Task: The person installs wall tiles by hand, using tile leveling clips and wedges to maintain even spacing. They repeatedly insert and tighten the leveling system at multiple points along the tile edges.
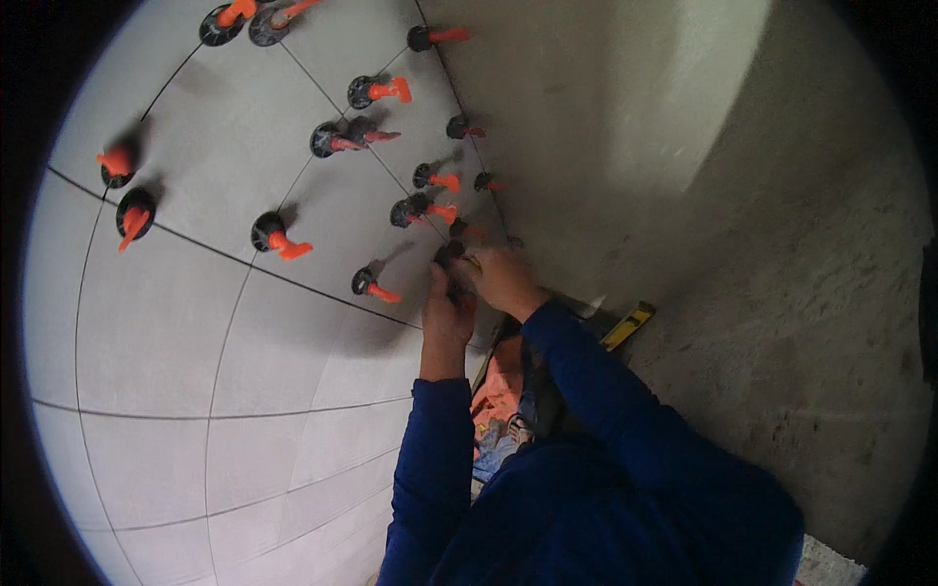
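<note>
Both hands meet at the far right edge of the tiled floor (195, 322): left hand (447, 305) and right hand (503, 278) have their grip closed together on one black levelling cap (450, 253) sitting on the tile joint, just beside the bare cement floor (782, 293). More black caps with orange wedges (278, 237) stand along the joints to the left and farther off. A yellow level (628, 323) lies near the right forearm, on the cement.

Left hand (447, 305), right hand (503, 278) raised together, fingers curled, touching.
</note>
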Demonstrator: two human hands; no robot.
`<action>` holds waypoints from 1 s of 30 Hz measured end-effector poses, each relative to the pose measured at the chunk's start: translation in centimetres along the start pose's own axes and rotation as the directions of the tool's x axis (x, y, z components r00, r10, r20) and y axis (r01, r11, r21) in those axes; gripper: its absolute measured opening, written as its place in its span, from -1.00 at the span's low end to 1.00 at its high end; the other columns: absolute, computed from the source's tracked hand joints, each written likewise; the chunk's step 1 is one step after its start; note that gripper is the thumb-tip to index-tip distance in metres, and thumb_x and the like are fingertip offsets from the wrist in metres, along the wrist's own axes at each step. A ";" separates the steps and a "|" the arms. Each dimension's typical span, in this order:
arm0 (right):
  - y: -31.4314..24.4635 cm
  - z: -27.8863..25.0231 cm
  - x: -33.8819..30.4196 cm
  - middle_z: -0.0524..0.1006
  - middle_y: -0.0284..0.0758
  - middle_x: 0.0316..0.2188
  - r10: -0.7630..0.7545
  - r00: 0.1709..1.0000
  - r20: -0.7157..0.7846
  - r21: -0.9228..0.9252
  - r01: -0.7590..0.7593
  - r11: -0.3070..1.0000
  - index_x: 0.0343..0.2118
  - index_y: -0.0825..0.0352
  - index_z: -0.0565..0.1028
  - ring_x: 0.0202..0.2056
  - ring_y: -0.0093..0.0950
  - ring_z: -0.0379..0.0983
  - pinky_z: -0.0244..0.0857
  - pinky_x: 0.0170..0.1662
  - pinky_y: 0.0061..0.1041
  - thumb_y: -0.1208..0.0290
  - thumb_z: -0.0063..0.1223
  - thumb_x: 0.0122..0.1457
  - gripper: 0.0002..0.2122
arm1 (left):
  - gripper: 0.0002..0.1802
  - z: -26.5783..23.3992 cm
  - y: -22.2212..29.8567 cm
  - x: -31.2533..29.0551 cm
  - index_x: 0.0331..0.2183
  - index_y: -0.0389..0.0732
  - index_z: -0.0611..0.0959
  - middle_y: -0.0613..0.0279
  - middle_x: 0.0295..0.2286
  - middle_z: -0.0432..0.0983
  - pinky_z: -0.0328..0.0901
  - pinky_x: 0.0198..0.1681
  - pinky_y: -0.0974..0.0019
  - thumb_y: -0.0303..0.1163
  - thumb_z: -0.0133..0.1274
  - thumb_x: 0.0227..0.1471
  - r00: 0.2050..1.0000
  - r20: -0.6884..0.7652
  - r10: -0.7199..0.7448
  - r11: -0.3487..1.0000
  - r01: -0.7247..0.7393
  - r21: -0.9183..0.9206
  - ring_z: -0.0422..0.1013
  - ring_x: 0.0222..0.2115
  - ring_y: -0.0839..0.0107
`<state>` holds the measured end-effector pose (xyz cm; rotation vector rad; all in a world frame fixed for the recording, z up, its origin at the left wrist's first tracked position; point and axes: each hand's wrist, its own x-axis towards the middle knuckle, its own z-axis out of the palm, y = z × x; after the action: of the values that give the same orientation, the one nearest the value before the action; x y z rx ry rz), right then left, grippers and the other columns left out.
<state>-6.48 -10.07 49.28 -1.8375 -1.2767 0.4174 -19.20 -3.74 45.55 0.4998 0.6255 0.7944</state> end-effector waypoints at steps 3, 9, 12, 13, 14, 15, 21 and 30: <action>0.1 0.4 0.3 0.59 -0.04 -0.42 -0.059 0.998 0.000 -0.084 0.059 0.995 -0.29 0.36 0.58 -0.31 -0.03 0.55 0.40 -0.27 -0.10 0.18 0.02 0.30 -0.70 | -0.52 1.1 -0.5 1.0 0.09 -0.20 0.44 0.14 -0.04 0.47 0.31 0.10 0.17 -0.06 -0.24 0.38 0.999 0.009 -0.048 0.997 0.048 -0.054 0.40 -0.01 0.27; 1.0 1.8 0.3 0.58 0.00 -0.42 -0.127 0.991 -0.040 -0.096 0.122 0.988 -0.27 0.40 0.55 -0.32 0.01 0.54 0.40 -0.28 -0.06 0.28 -0.01 0.30 -0.76 | -0.56 0.9 -2.1 1.4 0.09 -0.21 0.44 0.12 -0.01 0.43 0.27 0.13 0.08 -0.12 -0.24 0.39 1.000 0.007 0.028 0.986 -0.026 -0.166 0.36 0.02 0.22; 0.7 2.1 0.2 0.58 0.02 -0.39 -0.145 0.988 -0.056 -0.087 0.140 0.986 -0.25 0.41 0.54 -0.31 0.04 0.53 0.40 -0.25 -0.06 0.30 -0.02 0.30 -0.76 | -0.54 0.8 -2.2 1.4 0.09 -0.23 0.43 0.11 0.00 0.43 0.26 0.14 0.07 -0.11 -0.23 0.38 1.000 0.010 -0.010 0.968 0.012 -0.250 0.36 0.03 0.17; 0.6 1.9 0.3 0.58 0.02 -0.37 -0.165 0.983 -0.081 -0.083 0.158 0.984 -0.25 0.42 0.54 -0.30 0.04 0.53 0.40 -0.24 -0.07 0.31 -0.02 0.30 -0.76 | -0.54 0.8 -2.3 1.4 0.09 -0.23 0.43 0.11 0.00 0.43 0.26 0.14 0.07 -0.10 -0.23 0.38 0.998 0.059 -0.019 0.959 0.035 -0.280 0.36 0.03 0.17; 0.3 1.7 0.2 0.58 0.02 -0.35 -0.142 0.988 -0.053 -0.093 0.137 0.986 -0.24 0.41 0.55 -0.29 0.05 0.53 0.40 -0.22 -0.07 0.30 -0.02 0.30 -0.75 | -0.53 0.7 -2.4 1.5 0.09 -0.23 0.43 0.11 0.00 0.43 0.26 0.14 0.07 -0.10 -0.23 0.38 0.994 0.112 -0.001 0.949 0.036 -0.313 0.36 0.03 0.16; 0.0 1.5 0.1 0.58 0.02 -0.33 -0.131 0.991 -0.037 -0.102 0.126 0.987 -0.23 0.41 0.55 -0.27 0.05 0.53 0.40 -0.20 -0.06 0.29 -0.02 0.30 -0.75 | -0.53 0.7 -2.5 1.4 0.10 -0.23 0.43 0.11 0.00 0.43 0.26 0.14 0.07 -0.10 -0.22 0.38 0.996 0.088 -0.023 0.937 0.052 -0.345 0.36 0.03 0.15; -1.6 -0.6 1.5 0.60 -0.02 -0.25 0.010 0.992 0.125 -0.128 0.006 0.992 -0.22 0.36 0.58 -0.21 0.04 0.52 0.39 -0.13 -0.03 0.12 0.04 0.27 -0.67 | -0.56 0.6 -2.4 0.7 0.04 -0.23 0.49 0.11 -0.06 0.52 0.29 0.10 0.12 -0.10 -0.03 0.30 0.993 0.061 0.106 0.983 -0.095 -0.159 0.39 0.02 0.19; -1.8 0.0 5.4 0.60 -0.03 -0.22 -0.103 0.960 0.260 -0.349 0.193 0.917 -0.16 0.34 0.58 -0.16 0.01 0.53 0.39 -0.09 -0.04 0.13 0.13 0.20 -0.65 | -0.74 -0.2 -2.9 3.3 -0.11 -0.07 0.60 0.38 -0.36 0.48 0.20 -0.48 0.33 -0.17 0.00 0.27 0.956 -0.294 -0.008 0.972 -0.062 -0.228 0.28 -0.48 0.47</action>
<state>-5.26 -5.09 51.72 -2.0254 -1.7472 0.3335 -16.15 -2.90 42.59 0.1731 0.7879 0.9651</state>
